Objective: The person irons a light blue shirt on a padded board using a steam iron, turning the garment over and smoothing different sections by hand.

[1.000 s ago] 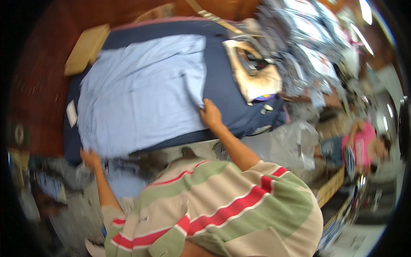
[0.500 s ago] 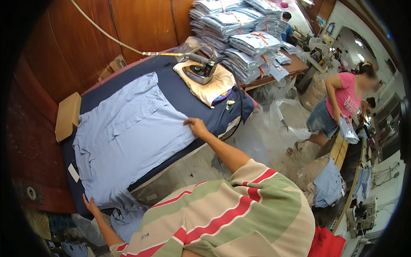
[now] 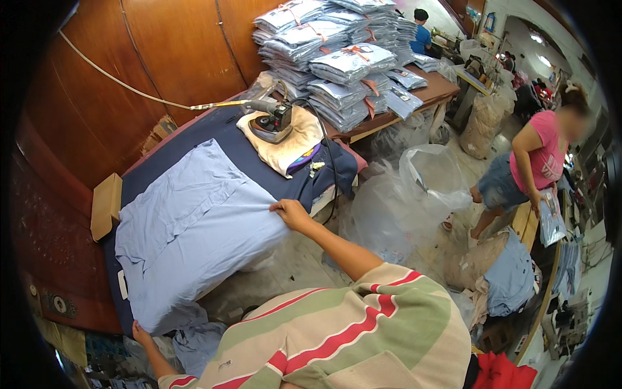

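A light blue shirt (image 3: 194, 217) lies spread over a padded table covered in dark blue cloth (image 3: 181, 137). Its near part is stretched out past the table's front edge. With closed fingers, my right hand (image 3: 291, 214) grips the shirt's near right edge and draws creases in the fabric. My left hand (image 3: 140, 334) pinches the near left corner, low beside the table's end. A corded iron (image 3: 273, 123) rests on a cream cloth (image 3: 298, 137) toward the back right of the table, away from both hands.
Tall stacks of bagged light blue shirts (image 3: 353, 63) stand on a brown table behind the iron. A cardboard box (image 3: 105, 206) sits at the left end. Clear plastic bags (image 3: 395, 214) cover floor at right, where a person in pink (image 3: 541, 146) holds a packaged garment.
The shirt's near edge has been lifted and pulled toward me, off the table. My left hand went from spread fingers to closed on the corner. The person in pink moved slightly.
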Demonstrator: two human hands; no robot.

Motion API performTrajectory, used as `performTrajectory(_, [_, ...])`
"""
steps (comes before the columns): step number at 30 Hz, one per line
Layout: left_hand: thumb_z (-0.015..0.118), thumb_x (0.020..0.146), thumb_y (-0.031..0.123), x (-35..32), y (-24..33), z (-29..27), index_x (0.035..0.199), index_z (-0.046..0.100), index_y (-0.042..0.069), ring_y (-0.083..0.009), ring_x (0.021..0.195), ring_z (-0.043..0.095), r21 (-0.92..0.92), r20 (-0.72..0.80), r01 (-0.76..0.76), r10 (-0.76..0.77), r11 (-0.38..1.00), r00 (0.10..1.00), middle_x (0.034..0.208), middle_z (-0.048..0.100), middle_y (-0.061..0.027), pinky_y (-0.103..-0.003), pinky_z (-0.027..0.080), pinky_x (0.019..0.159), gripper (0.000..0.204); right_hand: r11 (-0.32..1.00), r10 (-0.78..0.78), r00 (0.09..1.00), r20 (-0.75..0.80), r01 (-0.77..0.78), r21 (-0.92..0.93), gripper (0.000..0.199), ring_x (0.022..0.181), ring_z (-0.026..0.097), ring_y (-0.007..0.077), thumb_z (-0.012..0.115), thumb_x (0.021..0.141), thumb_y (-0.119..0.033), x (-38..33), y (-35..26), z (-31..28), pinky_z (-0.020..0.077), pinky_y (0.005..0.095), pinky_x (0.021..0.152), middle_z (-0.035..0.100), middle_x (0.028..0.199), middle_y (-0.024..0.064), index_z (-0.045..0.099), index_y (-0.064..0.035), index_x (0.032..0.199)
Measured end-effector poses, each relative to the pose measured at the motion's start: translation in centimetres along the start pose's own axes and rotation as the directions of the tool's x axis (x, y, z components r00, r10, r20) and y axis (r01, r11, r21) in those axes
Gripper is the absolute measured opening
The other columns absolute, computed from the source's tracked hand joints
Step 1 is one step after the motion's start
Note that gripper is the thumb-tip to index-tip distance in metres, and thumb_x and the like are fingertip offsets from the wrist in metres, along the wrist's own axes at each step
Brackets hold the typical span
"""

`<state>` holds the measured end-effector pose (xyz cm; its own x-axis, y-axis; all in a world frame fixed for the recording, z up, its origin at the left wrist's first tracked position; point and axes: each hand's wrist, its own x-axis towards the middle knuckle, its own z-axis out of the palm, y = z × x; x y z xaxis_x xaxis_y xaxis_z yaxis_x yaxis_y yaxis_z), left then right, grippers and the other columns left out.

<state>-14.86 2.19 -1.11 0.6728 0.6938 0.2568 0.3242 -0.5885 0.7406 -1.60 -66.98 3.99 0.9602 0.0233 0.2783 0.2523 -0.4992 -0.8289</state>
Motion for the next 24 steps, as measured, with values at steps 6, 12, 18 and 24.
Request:
performTrajectory(6, [0.045, 0.088, 0.019, -3.7, -7.5, 1.5, 0.116, 0.054, 0.002, -0.0312, 0.100, 0.055, 0.273, -0.057, -0.258, 0.284, 0.927, 0.957, 0.115, 0.056, -0.0180, -0.037, 0.041, 0.087, 0.034, 0.950, -0.069, 0.974, -0.214, -0.001, -0.313, 0.012, 0.088, 0.053, 0.0324, 0.056, 0.073, -0.006, -3.8, 5.4, 0.8, 0.0411, 0.0387, 0.076, 0.057, 0.090, 0.0146, 0.061, -0.0050, 0.084])
performTrajectory(12, [0.047, 0.083, 0.047, -1.9, 3.5, 7.3, 0.125, 0.048, 0.016, -0.0325, 0.110, 0.049, 0.553, -0.219, 0.320, -0.236, 0.769, 0.947, 0.118, 0.053, -0.0120, -0.053, 0.037, 0.086, 0.052, 0.926, -0.248, 0.961, -0.123, 0.198, -0.322, 0.017, 0.099, 0.051, 0.0316, 0.062, 0.078, -0.014, 6.1, -0.2, 5.0, 0.0389, 0.0389, 0.086, 0.055, 0.109, 0.0127, 0.064, -0.0113, 0.094])
performTrajectory(18, [0.049, 0.083, 0.047, -1.1, 5.5, 5.5, 0.102, 0.059, 0.013, -0.0288, 0.095, 0.053, 0.741, -0.147, 0.030, 0.118, 0.671, 0.982, 0.102, 0.057, -0.0084, -0.047, 0.039, 0.078, 0.040, 0.854, -0.186, 0.980, 0.070, 0.196, -0.481, 0.035, 0.117, 0.040, 0.0348, 0.054, 0.085, -0.030, 12.1, 0.9, 13.0, 0.0315, 0.0427, 0.097, 0.042, 0.129, 0.0170, 0.055, -0.0159, 0.117])
performTrajectory(24, [0.048, 0.087, 0.034, 2.0, 1.9, 1.3, 0.094, 0.059, 0.009, -0.0280, 0.091, 0.055, 0.682, -0.082, 0.125, -0.094, 0.720, 0.992, 0.096, 0.059, -0.0072, -0.043, 0.039, 0.077, 0.027, 0.660, -0.084, 0.985, 0.151, 0.169, -0.732, 0.039, 0.121, 0.037, 0.0334, 0.045, 0.089, -0.038, 14.5, 1.3, 15.2, 0.0255, 0.0471, 0.099, 0.040, 0.132, 0.0132, 0.052, -0.0169, 0.120])
